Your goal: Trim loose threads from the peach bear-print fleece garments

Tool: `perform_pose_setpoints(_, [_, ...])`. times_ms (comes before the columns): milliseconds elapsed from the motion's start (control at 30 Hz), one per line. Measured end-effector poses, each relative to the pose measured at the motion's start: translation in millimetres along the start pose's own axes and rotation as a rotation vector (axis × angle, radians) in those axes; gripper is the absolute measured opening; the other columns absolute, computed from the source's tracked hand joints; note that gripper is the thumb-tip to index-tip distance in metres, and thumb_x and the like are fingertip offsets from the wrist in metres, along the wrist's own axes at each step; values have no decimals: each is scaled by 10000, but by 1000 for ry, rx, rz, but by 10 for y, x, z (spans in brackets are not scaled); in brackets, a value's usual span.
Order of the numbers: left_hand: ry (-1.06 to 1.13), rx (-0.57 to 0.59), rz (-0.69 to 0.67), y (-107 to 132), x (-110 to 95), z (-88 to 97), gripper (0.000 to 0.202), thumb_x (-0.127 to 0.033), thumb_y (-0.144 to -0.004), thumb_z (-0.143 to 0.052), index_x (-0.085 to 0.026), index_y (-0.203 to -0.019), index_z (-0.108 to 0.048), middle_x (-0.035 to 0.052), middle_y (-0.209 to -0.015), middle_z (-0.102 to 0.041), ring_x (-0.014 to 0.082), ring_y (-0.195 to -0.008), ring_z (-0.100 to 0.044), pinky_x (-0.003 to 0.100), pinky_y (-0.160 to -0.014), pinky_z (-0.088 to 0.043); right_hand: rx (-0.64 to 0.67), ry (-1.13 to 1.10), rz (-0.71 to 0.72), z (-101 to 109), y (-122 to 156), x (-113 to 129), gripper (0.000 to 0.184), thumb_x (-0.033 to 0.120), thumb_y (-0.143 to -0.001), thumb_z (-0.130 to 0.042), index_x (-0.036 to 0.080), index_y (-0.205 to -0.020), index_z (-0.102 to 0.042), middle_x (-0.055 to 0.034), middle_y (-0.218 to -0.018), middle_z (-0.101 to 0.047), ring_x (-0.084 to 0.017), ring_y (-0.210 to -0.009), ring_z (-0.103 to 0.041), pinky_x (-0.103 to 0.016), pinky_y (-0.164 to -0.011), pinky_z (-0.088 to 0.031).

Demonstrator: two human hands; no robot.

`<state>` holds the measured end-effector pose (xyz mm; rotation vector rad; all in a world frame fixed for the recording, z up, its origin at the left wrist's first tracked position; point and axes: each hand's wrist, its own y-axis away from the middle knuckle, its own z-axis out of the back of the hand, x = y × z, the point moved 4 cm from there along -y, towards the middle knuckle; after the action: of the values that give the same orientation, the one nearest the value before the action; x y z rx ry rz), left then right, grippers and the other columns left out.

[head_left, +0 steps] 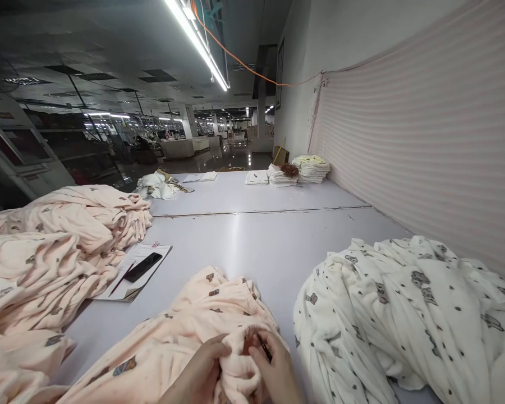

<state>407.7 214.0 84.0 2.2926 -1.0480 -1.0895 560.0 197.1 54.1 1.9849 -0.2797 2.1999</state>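
Observation:
A pale pink fleecy garment [180, 320] with small printed animal figures lies on the table in front of me. My left hand [208, 365] is closed on its gathered, elastic-looking opening [239, 359], with the thumb on top of the cloth. On the opening's right side, my right hand [273, 362] pinches a slim black tool [264, 348]. Only part of that tool shows, so its exact kind cannot be made out. The right fingers are at the edge of the cloth, and some of them are hidden by it.
Pink printed garments [67, 241] are heaped at left, beside a phone [143, 267] and pen [122, 279] on a clipboard [128, 294]. White printed fabric [395, 314] is piled at right. Folded stacks [311, 170] stand at the table's [269, 241] far end. A striped pink curtain [425, 134] borders the right.

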Motion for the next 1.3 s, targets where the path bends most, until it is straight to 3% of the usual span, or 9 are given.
perform_pose_setpoints(167, [50, 106, -24, 151, -85, -27, 396, -86, -706, -539, -136, -1099, -547, 75, -831, -702, 232, -744, -685, 286, -622, -480, 11, 296, 78, -84, 177, 134, 213, 294, -787, -602, 240, -946, -734, -80, -1075, -711, -283, -1041, -629, -379, -919, -475])
perform_pose_setpoints(467, [140, 228, 2, 201, -64, 29, 470, -106, -731, -515, -72, -1199, -548, 132, -924, -739, 289, -829, -705, 385, -814, -481, -31, 285, 111, -178, 223, 178, 232, 302, -822, -568, 226, -959, -739, -80, -1087, -715, -271, -1069, -632, -374, -932, -496])
perform_pose_setpoints(767, [-26, 240, -2, 343, -50, -66, 359, -165, -748, -535, -101, -1094, -605, 105, -806, -721, 253, -717, -692, 360, -729, -492, -88, 233, 169, -183, 223, 208, 210, 324, -840, -578, 223, -927, -741, -73, -1008, -734, -235, -980, -671, -302, -877, -529])
perform_pose_setpoints(833, [-227, 189, -92, 367, -71, -76, 300, -187, -724, -565, -121, -1010, -628, 87, -755, -697, 236, -643, -665, 349, -657, -487, -148, 246, 168, -112, 246, 188, 225, 345, -838, -580, 221, -954, -729, -78, -1036, -726, -242, -1003, -661, -303, -877, -530])
perform_pose_setpoints(900, [-562, 52, -313, 397, -157, -51, 207, -204, -705, -583, -150, -896, -640, 58, -699, -661, 218, -605, -625, 338, -615, -471, -194, 272, 182, -26, 257, 214, 242, 354, -856, -557, 225, -997, -705, -78, -1052, -712, -234, -1008, -654, -297, -868, -529])
perform_pose_setpoints(1000, [-982, -199, -693, 501, -321, -1, 141, -209, -660, -594, -201, -790, -646, 48, -768, -634, 242, -761, -584, 358, -711, -449, -204, 322, 225, 71, 237, 363, 256, 348, -876, -532, 226, -1062, -657, -74, -1028, -687, -215, -972, -652, -284, -838, -527])
perform_pose_setpoints(1067, [-1116, -344, -842, 576, -378, 41, 162, -204, -650, -566, -227, -798, -627, 37, -821, -622, 249, -837, -547, 366, -773, -419, -163, 328, 260, 78, 222, 502, 267, 338, -872, -539, 220, -1090, -637, -72, -1011, -676, -211, -968, -646, -278, -833, -521])
perform_pose_setpoints(1167, [-1013, -410, -798, 608, -332, 101, 77, -226, -722, -478, -244, -791, -506, -17, -712, -580, 199, -699, -532, 306, -671, -414, 34, 285, 288, -41, 242, 666, 229, 279, -880, -523, 226, -1061, -652, -59, -977, -685, -193, -941, -652, -254, -818, -516])
perform_pose_setpoints(1300, [-391, -120, -619, 542, -140, 67, 210, -310, -740, -594, -257, -769, -393, -57, -675, -545, 144, -566, -497, 228, -515, -380, 204, 303, 326, -258, 326, 759, 264, 211, -825, -582, 245, -1067, -680, -47, -972, -706, -197, -905, -672, -238, -782, -517])
